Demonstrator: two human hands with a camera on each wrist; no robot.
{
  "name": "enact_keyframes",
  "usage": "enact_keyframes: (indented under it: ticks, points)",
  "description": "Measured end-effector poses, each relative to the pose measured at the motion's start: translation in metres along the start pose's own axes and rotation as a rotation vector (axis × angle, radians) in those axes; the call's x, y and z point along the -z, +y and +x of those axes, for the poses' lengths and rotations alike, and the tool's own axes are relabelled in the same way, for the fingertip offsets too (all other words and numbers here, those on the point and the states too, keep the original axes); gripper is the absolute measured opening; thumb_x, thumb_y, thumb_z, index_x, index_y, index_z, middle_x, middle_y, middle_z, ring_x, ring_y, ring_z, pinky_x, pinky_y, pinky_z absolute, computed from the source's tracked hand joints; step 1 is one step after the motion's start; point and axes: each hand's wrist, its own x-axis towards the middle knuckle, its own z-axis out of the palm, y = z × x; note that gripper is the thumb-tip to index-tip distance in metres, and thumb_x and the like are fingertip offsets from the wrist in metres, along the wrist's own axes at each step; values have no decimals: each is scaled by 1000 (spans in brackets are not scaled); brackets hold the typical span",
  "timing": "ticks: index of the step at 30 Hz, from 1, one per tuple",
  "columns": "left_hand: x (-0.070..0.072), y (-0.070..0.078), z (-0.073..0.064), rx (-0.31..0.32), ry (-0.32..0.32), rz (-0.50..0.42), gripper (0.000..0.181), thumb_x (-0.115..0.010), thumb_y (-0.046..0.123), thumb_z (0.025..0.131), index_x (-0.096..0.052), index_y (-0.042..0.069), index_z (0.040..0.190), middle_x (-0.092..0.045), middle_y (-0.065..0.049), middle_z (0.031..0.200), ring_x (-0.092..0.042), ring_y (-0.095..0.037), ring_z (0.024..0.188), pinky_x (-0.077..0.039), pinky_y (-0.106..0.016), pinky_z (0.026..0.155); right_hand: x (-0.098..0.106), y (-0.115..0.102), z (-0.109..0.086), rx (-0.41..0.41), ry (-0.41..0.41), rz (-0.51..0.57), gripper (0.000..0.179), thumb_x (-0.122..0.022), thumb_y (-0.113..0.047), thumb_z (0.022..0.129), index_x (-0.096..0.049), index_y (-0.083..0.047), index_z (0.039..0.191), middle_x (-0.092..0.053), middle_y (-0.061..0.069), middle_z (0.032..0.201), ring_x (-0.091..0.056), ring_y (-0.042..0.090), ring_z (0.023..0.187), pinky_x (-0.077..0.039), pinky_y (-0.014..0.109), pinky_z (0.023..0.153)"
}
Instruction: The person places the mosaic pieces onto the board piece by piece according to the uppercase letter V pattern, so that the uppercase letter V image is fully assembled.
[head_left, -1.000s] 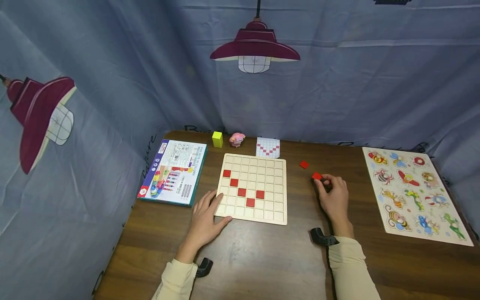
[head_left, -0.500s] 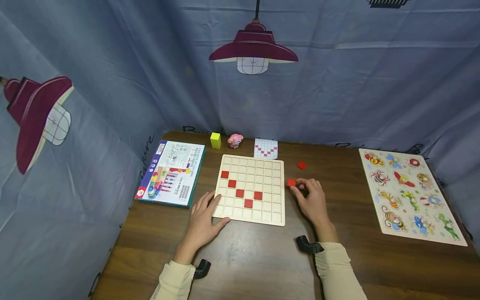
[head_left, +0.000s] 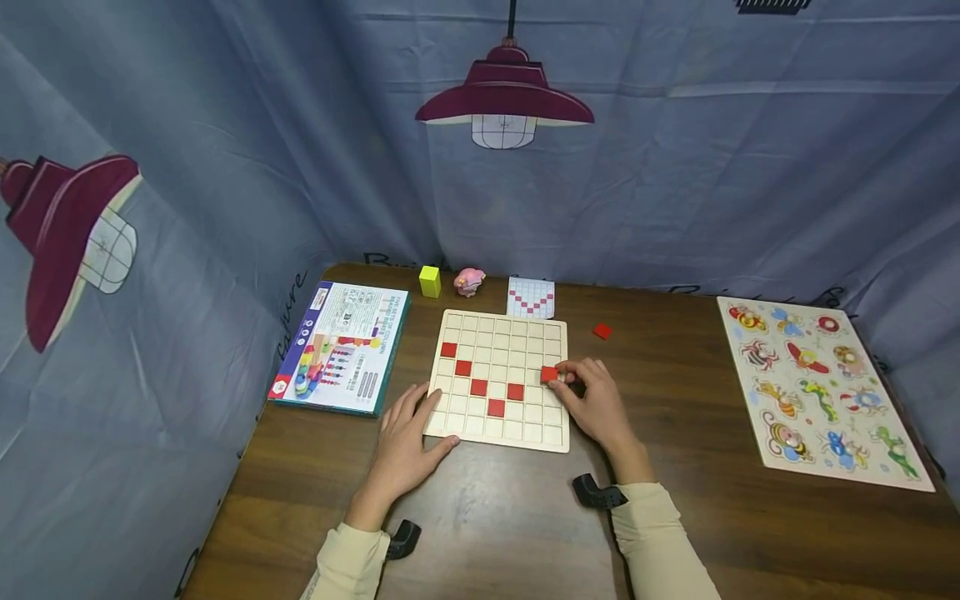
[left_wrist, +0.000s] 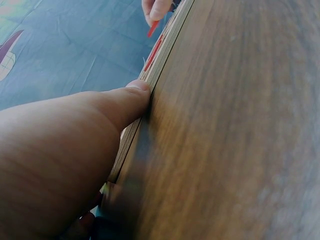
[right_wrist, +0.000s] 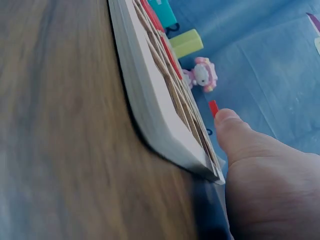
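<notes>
A wooden grid board (head_left: 495,333) lies on the table with several red square tiles set in its cells, one of them a tile (head_left: 496,407) at the lowest point of a slanting row. My right hand (head_left: 600,408) pinches another red tile (head_left: 549,374) between thumb and fingertips, over the board's right side. In the right wrist view, that held tile (right_wrist: 213,107) is above the board surface, apart from it. At the board's front left corner, my left hand (head_left: 408,446) rests with fingers spread along the left edge. Its thumb (left_wrist: 135,95) touches the front edge.
A loose red tile (head_left: 602,331) lies right of the board. Behind the board are a pattern card (head_left: 531,287), a pink figurine (head_left: 469,282) and a yellow-green block (head_left: 430,282). A boxed toy set (head_left: 341,346) lies left; an insect picture board (head_left: 817,392) lies right.
My right hand has carried the red tile leftward from the table to over the board's right side. The left hand has stayed at the board's corner.
</notes>
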Motion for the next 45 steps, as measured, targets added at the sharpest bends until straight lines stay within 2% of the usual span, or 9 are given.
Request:
enact_keyframes:
  ticks: [9, 16, 23, 45]
  points:
    - [1, 1, -2, -3, -1, 0, 77, -79, 42, 87, -49, 11, 151, -40, -16, 160, -29, -39, 151, -25, -66, 117, -9, -8, 5, 27, -65, -11, 26, -81, -25, 88, -74, -10, 108, -57, -3, 81, -45, 14, 85, -36, 29, 73]
    - [1, 1, 0, -9, 3, -6, 78, -79, 42, 87, -49, 11, 152, -39, -16, 161, -29, -39, 152, -25, -66, 117, -11, -10, 7, 11, -57, -30, 26, -82, -25, 88, -74, -9, 107, -56, -2, 78, -45, 15, 85, -37, 31, 74]
    - [0, -2, 0, -14, 7, 1, 79, -79, 43, 87, -48, 11, 152, -39, -16, 160, -30, -39, 151, -25, -66, 117, -12, -11, 8, -16, -83, -27, 26, -81, -28, 89, -74, -10, 107, -55, -2, 79, -44, 15, 85, -37, 32, 74]
    - [1, 0, -1, -14, 12, -2, 78, -80, 41, 87, -49, 11, 151, -40, -16, 160, -30, -40, 151, -26, -66, 116, -14, -12, 8, -26, -74, -37, 26, -81, -28, 88, -76, -11, 108, -56, -4, 78, -44, 15, 83, -37, 31, 73]
